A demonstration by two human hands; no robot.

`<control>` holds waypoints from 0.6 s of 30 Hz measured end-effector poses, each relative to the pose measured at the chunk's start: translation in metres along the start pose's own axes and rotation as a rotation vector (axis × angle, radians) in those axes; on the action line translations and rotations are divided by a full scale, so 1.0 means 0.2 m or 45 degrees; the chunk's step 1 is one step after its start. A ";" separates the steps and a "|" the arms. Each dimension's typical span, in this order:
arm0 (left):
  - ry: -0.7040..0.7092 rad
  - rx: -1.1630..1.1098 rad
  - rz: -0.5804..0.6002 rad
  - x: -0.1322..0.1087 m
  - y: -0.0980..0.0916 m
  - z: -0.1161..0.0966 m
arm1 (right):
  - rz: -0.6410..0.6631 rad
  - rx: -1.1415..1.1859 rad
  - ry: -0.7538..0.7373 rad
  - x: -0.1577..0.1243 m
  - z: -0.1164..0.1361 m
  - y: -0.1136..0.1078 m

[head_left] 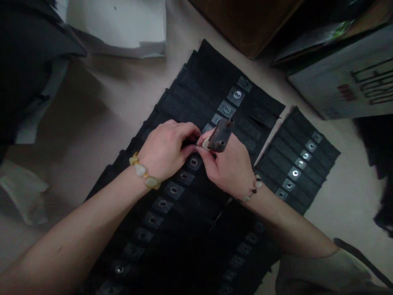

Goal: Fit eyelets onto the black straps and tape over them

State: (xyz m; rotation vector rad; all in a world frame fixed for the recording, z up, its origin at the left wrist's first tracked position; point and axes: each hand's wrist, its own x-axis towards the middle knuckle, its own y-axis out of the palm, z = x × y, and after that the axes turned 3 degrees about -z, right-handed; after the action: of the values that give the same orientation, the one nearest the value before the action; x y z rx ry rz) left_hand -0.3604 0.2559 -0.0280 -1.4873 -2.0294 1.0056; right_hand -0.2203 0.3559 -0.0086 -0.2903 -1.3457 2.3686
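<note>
A long row of overlapping black fabric pieces (196, 94) lies across the pale surface, each with a grey patch and a metal eyelet (236, 95). My left hand (166, 149) rests on the row with its fingers curled and pinched at one piece near the middle. My right hand (229, 166) is closed round a dark handled tool (221, 135), held just above the same spot, fingertips touching those of the left. Both wrists wear beaded bracelets.
A second, shorter row of black pieces (296, 159) lies to the right. A printed cardboard box (350, 82) stands at the upper right, white paper (123, 28) at the top, dark cloth (27, 53) at the upper left.
</note>
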 end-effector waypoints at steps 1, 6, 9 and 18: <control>0.002 -0.004 0.014 0.00 -0.01 0.00 | -0.004 -0.022 -0.003 -0.01 0.00 0.01; 0.013 -0.036 0.048 0.01 -0.02 0.00 | -0.119 0.054 0.001 -0.09 -0.03 0.07; 0.012 -0.061 0.018 0.01 -0.01 0.01 | -0.309 0.236 0.020 -0.13 -0.06 0.05; 0.014 -0.125 0.013 0.01 -0.03 0.02 | -0.533 0.374 0.021 -0.13 -0.02 -0.01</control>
State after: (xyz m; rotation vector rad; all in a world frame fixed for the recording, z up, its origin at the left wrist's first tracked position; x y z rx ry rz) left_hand -0.3667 0.2556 -0.0265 -1.5512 -2.0927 0.9118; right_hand -0.1949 0.3491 -0.0102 0.0543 -0.9225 2.1563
